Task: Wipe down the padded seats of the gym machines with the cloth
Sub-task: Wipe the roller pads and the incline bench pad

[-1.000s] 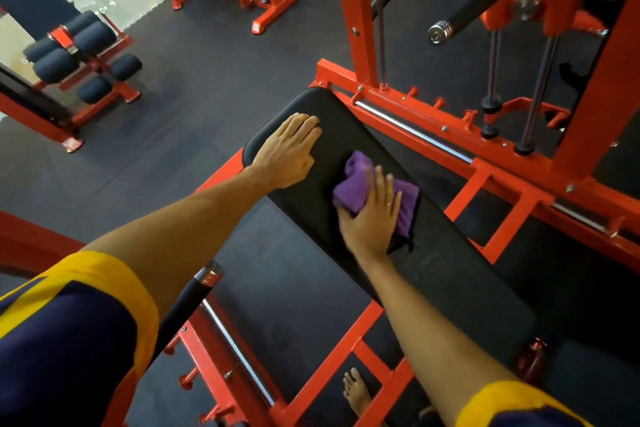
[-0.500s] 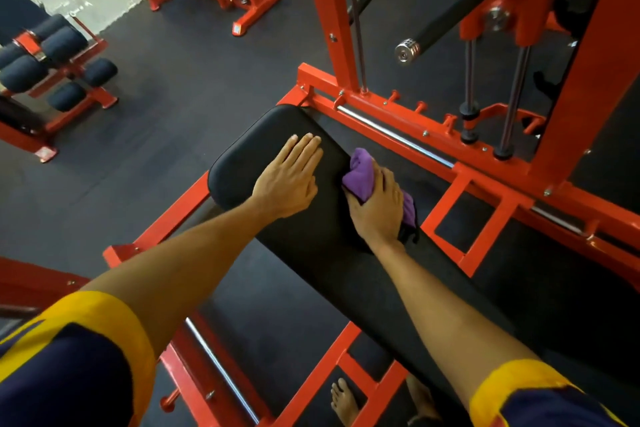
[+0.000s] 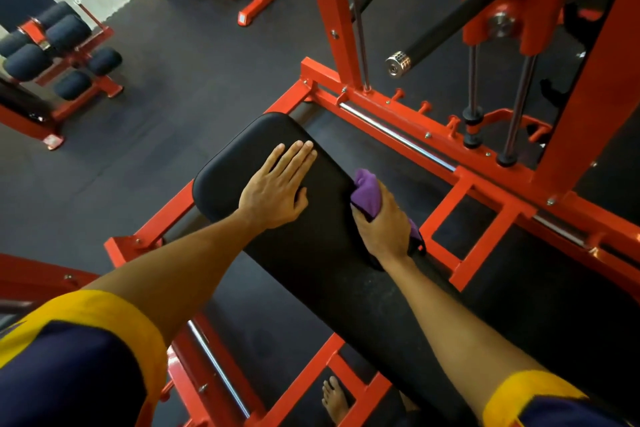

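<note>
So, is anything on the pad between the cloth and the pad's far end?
Only the left hand, lying flat on the black pad just left of the purple cloth that the right hand grips at the pad's right edge. It covers the middle; the strip along the right edge looks free.

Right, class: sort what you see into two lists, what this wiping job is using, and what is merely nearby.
In use:
purple cloth, gripped by the right hand
padded bench seat, cloth at its right edge
left hand, flat on the pad

Merely nearby:
black bar handle
roller-pad machine at far left
chrome rail beyond the bench
</note>
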### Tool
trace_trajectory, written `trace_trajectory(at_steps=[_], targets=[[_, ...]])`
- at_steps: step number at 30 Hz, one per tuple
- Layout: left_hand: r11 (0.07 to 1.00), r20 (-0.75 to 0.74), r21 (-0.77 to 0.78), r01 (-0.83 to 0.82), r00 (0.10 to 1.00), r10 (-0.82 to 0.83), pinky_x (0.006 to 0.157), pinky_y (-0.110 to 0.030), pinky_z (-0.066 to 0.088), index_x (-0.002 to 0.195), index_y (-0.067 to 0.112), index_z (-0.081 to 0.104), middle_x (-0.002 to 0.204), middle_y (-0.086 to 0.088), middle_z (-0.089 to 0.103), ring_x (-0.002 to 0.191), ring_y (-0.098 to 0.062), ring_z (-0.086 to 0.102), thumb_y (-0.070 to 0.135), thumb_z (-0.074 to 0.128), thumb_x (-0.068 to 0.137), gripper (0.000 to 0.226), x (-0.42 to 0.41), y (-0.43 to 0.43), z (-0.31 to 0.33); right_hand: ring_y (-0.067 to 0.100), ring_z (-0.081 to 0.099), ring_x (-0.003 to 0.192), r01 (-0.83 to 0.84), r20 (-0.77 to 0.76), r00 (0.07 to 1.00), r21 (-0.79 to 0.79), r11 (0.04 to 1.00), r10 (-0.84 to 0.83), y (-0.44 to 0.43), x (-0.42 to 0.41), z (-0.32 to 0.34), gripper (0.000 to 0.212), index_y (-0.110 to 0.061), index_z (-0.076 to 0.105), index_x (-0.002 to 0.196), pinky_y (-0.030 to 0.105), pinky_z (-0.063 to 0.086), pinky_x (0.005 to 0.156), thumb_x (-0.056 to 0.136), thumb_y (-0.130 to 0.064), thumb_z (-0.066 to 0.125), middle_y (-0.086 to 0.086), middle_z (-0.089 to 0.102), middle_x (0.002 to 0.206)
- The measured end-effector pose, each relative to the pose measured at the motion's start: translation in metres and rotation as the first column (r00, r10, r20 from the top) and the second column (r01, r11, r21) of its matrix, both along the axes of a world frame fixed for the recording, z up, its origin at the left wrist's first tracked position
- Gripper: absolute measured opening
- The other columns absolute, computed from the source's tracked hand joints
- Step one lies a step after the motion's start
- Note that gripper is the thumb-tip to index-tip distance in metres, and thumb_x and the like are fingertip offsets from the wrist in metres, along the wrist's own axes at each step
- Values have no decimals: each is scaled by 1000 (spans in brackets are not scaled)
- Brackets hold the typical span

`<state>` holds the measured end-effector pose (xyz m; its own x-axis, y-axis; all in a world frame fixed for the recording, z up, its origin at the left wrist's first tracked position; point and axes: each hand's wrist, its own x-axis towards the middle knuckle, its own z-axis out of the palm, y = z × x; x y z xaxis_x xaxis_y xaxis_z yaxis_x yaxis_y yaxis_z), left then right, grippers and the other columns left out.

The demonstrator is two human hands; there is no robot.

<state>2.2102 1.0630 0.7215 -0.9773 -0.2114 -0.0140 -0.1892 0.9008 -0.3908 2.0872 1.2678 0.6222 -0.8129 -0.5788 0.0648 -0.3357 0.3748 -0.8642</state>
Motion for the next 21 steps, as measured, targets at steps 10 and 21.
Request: trace_trajectory(at_steps=[10,21], targets=[[999,-25,21,-25,999,25,128,-46,5,162,13,15,169,-8,12,157,-23,5,53,31,104,72,0,2,-2,36,30,151,154,-202,970,90,984,-134,-70,68,36,74,-24,27,161,57,20,124,101,-68,32,14,35,163],[998,-113,61,-15,993,22,127,-47,9,161,12,21,168,-9,17,156,-25,11,38,36,105,63,11,8,-1,29,24,154,340,105,926,187,922,-363,-44,56,22,87,-18,32,159,51,11,127,91,-72,27,9,36,164]])
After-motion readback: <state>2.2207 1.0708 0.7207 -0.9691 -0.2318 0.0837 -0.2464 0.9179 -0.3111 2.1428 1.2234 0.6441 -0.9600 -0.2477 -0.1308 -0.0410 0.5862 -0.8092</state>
